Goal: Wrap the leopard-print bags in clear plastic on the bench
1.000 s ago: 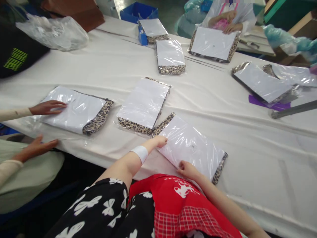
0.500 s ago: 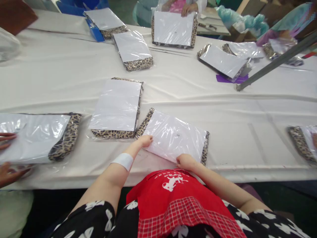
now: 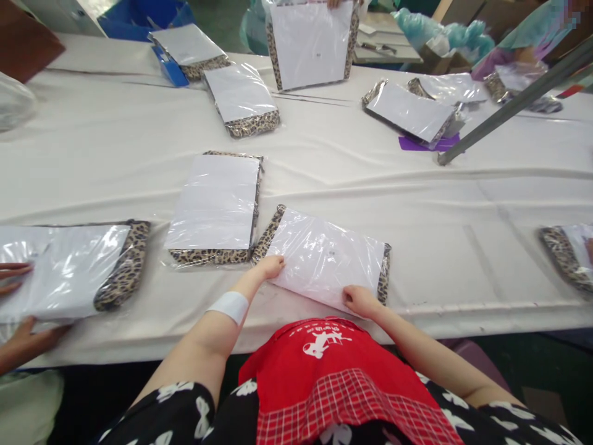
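In front of me lies a clear plastic bag (image 3: 319, 256) holding a folded leopard-print item with a white sheet on top. It lies at a slant, its right end nearer to me. My left hand (image 3: 272, 266) is closed on the bag's near left edge, fingers curled and thumb side up. Farther right along the same near edge, my right hand (image 3: 361, 301) is closed in a pinch on the plastic. Leopard print shows at both ends of the bag. Touching or nearly touching its left corner is another bagged leopard-print item (image 3: 215, 201), also topped with a white sheet.
At the left, a co-worker's hands rest on a similar bagged item (image 3: 123, 266). Another person holds one upright (image 3: 312, 43) across the white-covered table (image 3: 347, 154). More packages lie at the back, near a blue bin (image 3: 139, 18). A grey metal bar (image 3: 509, 111) slants at right.
My right hand has slid right along the bag's near edge, while my left hand stays put. Across the table, the upright package has been lifted somewhat. The view has tilted slightly.
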{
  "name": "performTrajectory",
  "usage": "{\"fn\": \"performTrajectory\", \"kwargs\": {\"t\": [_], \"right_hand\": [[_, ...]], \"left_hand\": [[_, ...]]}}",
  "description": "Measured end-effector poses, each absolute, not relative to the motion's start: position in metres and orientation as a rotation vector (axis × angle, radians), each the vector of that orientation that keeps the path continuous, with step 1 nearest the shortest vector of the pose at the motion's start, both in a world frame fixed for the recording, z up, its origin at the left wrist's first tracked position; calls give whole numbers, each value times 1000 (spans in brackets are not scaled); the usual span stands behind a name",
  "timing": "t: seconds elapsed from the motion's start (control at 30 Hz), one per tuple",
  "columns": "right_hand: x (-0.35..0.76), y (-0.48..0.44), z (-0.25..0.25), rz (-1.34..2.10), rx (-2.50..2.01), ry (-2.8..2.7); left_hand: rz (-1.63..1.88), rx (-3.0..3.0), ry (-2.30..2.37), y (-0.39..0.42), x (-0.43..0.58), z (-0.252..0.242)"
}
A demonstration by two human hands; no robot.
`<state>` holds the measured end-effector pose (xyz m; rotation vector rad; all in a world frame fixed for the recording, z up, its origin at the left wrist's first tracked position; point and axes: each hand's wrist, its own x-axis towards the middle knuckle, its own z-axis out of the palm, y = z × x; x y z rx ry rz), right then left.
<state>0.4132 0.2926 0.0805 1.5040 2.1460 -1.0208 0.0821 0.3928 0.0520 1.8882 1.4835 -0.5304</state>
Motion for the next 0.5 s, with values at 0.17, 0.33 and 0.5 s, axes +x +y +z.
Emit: {"fn": "performTrajectory", "kwargs": {"t": [0.17,0.33,0.5], "right_hand": [[414,288,75,-988,1624,2122],[418,282,74,-990,1719,2005],[430,276,81,-997,1717,1977]], "left_hand": [[-529,1890,1529,389,83,50],[-533,1890,1563,387,84,48],[-545,1877,1601,387,88,44]]}}
